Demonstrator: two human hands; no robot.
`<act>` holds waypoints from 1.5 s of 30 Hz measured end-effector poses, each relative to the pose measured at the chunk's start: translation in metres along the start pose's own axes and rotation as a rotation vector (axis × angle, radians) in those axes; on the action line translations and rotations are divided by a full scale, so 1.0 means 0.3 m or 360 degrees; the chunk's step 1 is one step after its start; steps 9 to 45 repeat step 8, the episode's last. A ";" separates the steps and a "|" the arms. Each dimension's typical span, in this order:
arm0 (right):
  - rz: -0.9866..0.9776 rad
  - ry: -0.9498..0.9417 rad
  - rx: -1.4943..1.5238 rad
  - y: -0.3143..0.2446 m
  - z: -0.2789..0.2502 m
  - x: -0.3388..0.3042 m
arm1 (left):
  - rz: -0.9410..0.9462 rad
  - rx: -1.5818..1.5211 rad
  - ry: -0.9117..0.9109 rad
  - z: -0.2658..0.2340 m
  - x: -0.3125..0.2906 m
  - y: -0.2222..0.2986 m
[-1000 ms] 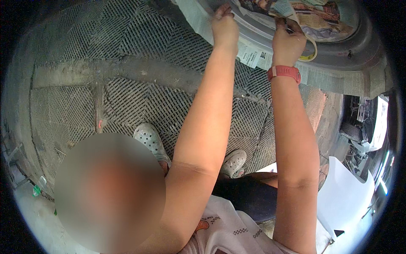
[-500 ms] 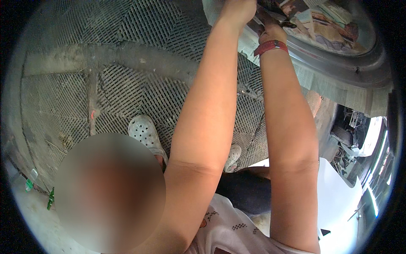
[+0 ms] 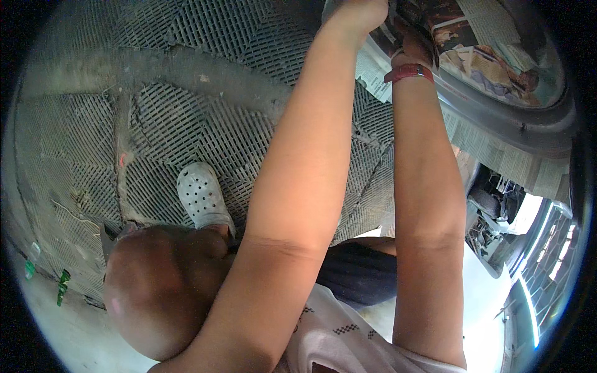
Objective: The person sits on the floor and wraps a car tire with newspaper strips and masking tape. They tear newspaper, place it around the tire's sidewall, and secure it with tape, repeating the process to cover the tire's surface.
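Both my bare arms stretch up to the top edge, where a curved dark vehicle part (image 3: 497,118) is lined with printed newspaper (image 3: 476,62). My left hand (image 3: 365,15) is closed like a fist beside its rim; its fingertips and anything in them are hidden. My right hand (image 3: 413,51), with a red wrist strap (image 3: 410,73), reaches in at the rim. Its fingers lie in shadow against something dark, so I cannot tell whether they are open or closed.
Another person's head (image 3: 155,286) is close under my left arm. A white perforated clog (image 3: 202,196) rests on the grey ribbed floor mats (image 3: 199,124). More paper (image 3: 497,149) hangs along the part's lower edge. A window grille (image 3: 550,248) stands far right.
The view has shifted slightly, so my hands and the papered part appear a little further right. The other person's head has moved right beneath my left arm. Both arms keep nearly the same pose.
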State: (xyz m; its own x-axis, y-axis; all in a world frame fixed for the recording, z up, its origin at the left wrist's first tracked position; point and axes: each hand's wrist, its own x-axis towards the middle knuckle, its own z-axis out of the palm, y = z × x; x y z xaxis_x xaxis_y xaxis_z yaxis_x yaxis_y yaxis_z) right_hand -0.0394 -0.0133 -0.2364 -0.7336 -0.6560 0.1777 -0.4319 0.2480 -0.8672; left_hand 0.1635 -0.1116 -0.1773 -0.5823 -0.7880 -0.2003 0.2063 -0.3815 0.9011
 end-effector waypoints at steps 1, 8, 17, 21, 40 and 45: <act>0.0087 0.0022 0.0072 0.007 0.003 0.000 | 0.0002 0.0009 -0.0040 -0.002 0.001 0.002; 0.0632 -0.0589 0.1115 -0.213 -0.142 -0.069 | 0.0066 -0.0072 -0.0245 0.016 -0.055 0.078; 0.0632 -0.0589 0.1115 -0.213 -0.142 -0.069 | 0.0066 -0.0072 -0.0245 0.016 -0.055 0.078; 0.0632 -0.0589 0.1115 -0.213 -0.142 -0.069 | 0.0066 -0.0072 -0.0245 0.016 -0.055 0.078; 0.0632 -0.0589 0.1115 -0.213 -0.142 -0.069 | 0.0066 -0.0072 -0.0245 0.016 -0.055 0.078; 0.0632 -0.0589 0.1115 -0.213 -0.142 -0.069 | 0.0066 -0.0072 -0.0245 0.016 -0.055 0.078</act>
